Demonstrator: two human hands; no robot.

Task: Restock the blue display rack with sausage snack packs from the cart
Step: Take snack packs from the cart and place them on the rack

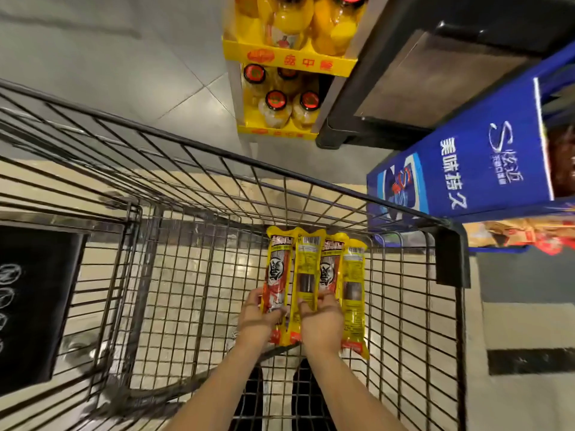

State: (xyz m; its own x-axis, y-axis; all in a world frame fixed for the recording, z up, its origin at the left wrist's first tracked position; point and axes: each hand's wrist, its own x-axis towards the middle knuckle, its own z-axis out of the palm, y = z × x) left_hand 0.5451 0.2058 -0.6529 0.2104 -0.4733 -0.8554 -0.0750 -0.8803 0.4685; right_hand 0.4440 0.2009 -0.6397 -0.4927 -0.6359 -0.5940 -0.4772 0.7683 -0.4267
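Held four sausage snack packs (315, 287) side by side, fanned over the cart (217, 169) basket near its right front corner. Left hand (259, 318) gripped the leftmost pack, fingers curled round its lower half. Right hand (320, 321) pinched the middle packs from beneath, fingers curled over them. Stood beside the blue display rack (466, 169), just past the cart's right rim. Showed a yellow bottle stand (289, 62) beyond the front rim.
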